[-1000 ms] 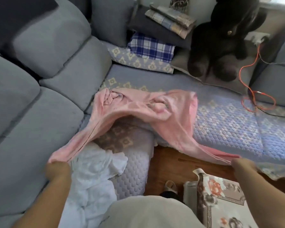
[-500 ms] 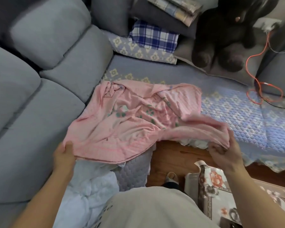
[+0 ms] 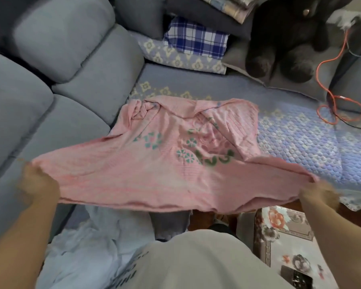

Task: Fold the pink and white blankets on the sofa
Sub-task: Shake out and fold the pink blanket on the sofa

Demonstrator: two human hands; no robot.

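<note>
Your right hand (image 3: 319,195) is motion-blurred, so you can't make out its fingers. The crumpled white blanket (image 3: 88,247) lies partly hidden beneath the stretched pink floral blanket (image 3: 154,163).

A grey fabric corner sofa (image 3: 56,84) with plump back cushions fills the left and top. Its seat wears a quilted blue-lilac cover (image 3: 296,142) with cream diamond motifs. Below lies brown wooden floor (image 3: 200,217) and a pale floral rug (image 3: 288,232). A blue-and-white plaid folded cloth (image 3: 196,38) and a dark plush toy (image 3: 283,38) sit in the corner, beside an orange cable (image 3: 331,97).
</note>
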